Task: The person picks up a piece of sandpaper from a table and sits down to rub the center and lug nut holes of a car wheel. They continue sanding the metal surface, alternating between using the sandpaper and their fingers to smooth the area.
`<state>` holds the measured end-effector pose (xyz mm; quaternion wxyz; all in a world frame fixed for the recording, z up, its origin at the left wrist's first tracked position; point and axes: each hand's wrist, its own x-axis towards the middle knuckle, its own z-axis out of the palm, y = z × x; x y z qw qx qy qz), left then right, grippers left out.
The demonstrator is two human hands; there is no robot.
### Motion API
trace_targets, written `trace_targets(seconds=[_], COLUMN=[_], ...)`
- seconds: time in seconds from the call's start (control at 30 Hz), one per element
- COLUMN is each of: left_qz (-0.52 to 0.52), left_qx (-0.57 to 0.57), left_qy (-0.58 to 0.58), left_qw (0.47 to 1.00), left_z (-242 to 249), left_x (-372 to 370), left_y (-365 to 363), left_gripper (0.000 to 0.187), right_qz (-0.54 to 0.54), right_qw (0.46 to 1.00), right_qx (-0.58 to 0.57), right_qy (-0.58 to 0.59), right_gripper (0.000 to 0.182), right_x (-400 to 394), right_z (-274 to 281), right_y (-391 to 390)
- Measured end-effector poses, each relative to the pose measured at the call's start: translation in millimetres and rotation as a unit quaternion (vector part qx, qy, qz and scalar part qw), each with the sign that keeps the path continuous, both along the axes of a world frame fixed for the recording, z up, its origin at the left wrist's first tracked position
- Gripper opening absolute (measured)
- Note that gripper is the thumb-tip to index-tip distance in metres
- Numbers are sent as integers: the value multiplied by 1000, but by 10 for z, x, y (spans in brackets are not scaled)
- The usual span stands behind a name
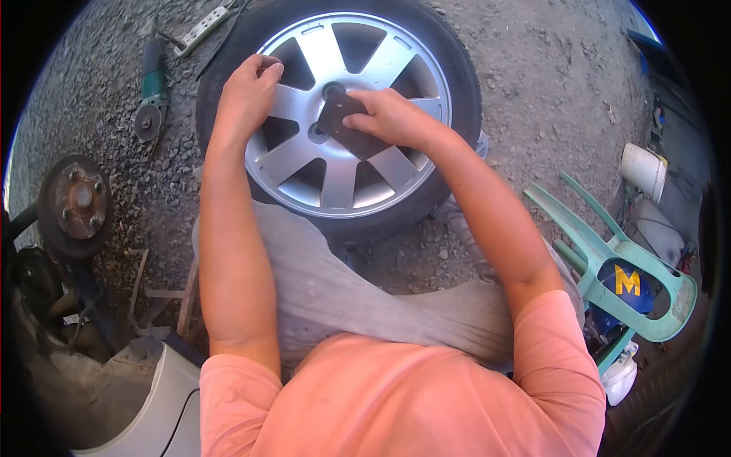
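Your right hand [388, 118] presses dark sanding sheet [352, 126] flat on alloy wheel [346, 114] near hub, fingers closed over sheet. Left hand [247, 91] hooks spoke, steadying. Wheel lies on gravel [533, 76]. Spokes look dull; sanding seems midway. Angle grinder [151, 91] idle nearby.

bright, even daylight falls on the gravel ground [533, 68], with soft, short shadows. the alloy wheel [335, 175] shows mild sheen on its spokes but no hard glare. the fisheye lens bends everything away from the wheel, and black vignette corners frame the view. far right of the wheel, the green plastic chair [609, 259] sits in dimmer, slightly smeared light. focus is fairly sharp around the wheel, softer toward the rim of the view.
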<state>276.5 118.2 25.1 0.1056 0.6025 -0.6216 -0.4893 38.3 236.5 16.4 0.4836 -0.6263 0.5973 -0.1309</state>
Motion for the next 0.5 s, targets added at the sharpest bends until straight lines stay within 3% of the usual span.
trace_targets(seconds=[0.1,0.13,0.23,0.27,0.4,0.5], left_qz=[6,4,-2,-3,-2,11], left_qx=[3,0,-7,-8,-19,5], left_qy=[-3,0,10,11,2,12], left_qw=[1000,1000,1000,1000,1000,1000], left_z=[14,7,-32,-50,-21,35], left_x=[23,20,-6,-13,4,-19], left_y=[3,5,5,6,9,27], left_gripper=[42,42,41,41,41,41], right_qz=[-116,-160,-41,-2,-126,117], right_qw=[992,978,997,999,980,990], right_qx=[46,87,-40,-13,123,14], right_qy=[0,-102,42,43,-92,76], right_gripper=[49,51,50,49,49,43], right_x=[-254,-310,-170,-196,-319,-15], right_z=[229,359,154,121,221,185], right_y=[-258,-306,-229,-230,-415,-237])
